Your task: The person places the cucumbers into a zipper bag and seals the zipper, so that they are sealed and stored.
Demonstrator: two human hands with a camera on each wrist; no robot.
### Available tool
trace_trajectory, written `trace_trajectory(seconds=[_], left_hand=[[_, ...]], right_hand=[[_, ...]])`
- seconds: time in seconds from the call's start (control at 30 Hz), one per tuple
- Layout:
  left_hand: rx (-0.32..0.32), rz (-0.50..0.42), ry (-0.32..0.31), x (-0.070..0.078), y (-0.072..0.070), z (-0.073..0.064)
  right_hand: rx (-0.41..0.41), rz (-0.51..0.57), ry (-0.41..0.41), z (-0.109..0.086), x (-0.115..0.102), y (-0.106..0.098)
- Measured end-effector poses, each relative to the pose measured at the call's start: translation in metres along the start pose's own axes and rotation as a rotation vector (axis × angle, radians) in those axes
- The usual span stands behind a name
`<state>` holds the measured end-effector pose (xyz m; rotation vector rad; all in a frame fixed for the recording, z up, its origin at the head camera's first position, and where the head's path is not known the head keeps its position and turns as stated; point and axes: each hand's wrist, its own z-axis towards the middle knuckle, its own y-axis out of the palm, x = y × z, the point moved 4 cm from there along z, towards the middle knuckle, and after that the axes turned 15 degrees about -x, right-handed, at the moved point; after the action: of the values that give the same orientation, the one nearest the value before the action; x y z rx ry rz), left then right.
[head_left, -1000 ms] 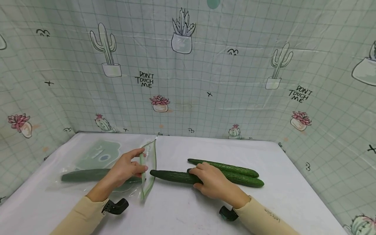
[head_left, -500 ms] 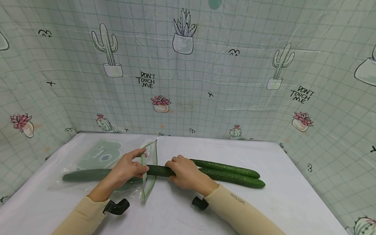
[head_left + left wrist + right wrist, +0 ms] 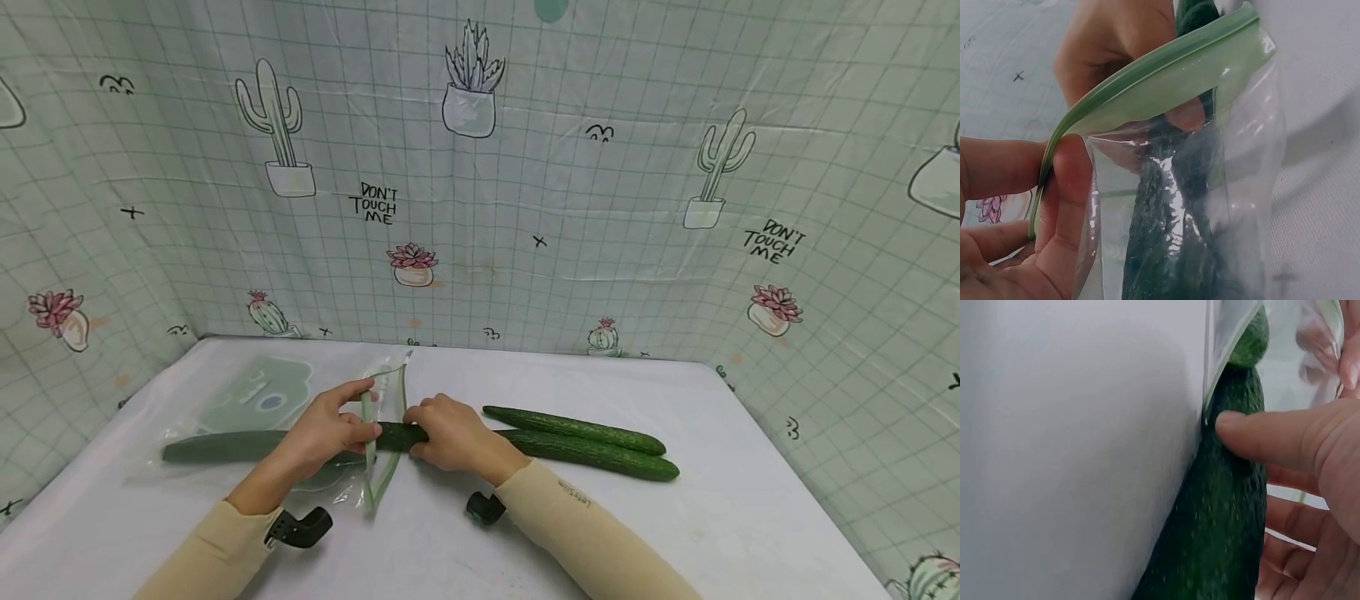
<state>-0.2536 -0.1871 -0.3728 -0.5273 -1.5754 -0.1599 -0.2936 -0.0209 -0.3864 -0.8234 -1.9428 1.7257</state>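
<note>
A clear zip bag [image 3: 251, 392] with a green mouth strip lies on the left of the table, one cucumber [image 3: 217, 447] inside it. My left hand [image 3: 318, 429] pinches the near side of the mouth between thumb and fingers, and the mouth gapes. With thumb and fingers round it, my right hand [image 3: 450, 437] grips a second cucumber [image 3: 1216, 512]. Its front end sits within the bag's mouth, next to the end of the bagged cucumber [image 3: 1252, 340], as the right wrist view shows. The right hand hides the rear of the held cucumber.
Two more cucumbers, a back one [image 3: 573, 427] and a front one [image 3: 600, 457], lie side by side right of my right hand. The white table [image 3: 510, 550] meets a cactus-print curtain [image 3: 480, 208] behind. Black wrist cameras hang below both sleeves.
My right hand has moved left with the cucumber, whose front end has passed from outside the bag into its mouth. The left hand has kept its grip on the rim.
</note>
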Motion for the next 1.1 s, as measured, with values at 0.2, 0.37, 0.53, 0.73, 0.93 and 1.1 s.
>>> trace_trajectory(seconds=[0.2, 0.37, 0.53, 0.73, 0.93, 1.1], left_hand=[[-0.019, 0.0, 0.005, 0.0, 0.0, 0.0], [-0.014, 0.0, 0.003, 0.001, 0.0, -0.001], [-0.011, -0.003, 0.008, 0.001, -0.001, -0.002], [-0.008, 0.001, 0.011, 0.002, -0.002, -0.002], [-0.002, 0.008, 0.004, 0.001, -0.001, -0.002], [-0.011, 0.003, 0.007, 0.001, -0.001, -0.002]], right_hand=[[-0.033, 0.089, 0.024, -0.016, 0.018, 0.003], [-0.099, 0.178, 0.046, -0.037, 0.038, 0.005], [-0.128, 0.17, 0.057, -0.054, 0.049, 0.007], [-0.103, 0.156, 0.028, -0.059, 0.052, 0.01], [-0.055, 0.176, -0.007, -0.057, 0.052, 0.01], [-0.038, 0.189, -0.007, -0.045, 0.046, 0.009]])
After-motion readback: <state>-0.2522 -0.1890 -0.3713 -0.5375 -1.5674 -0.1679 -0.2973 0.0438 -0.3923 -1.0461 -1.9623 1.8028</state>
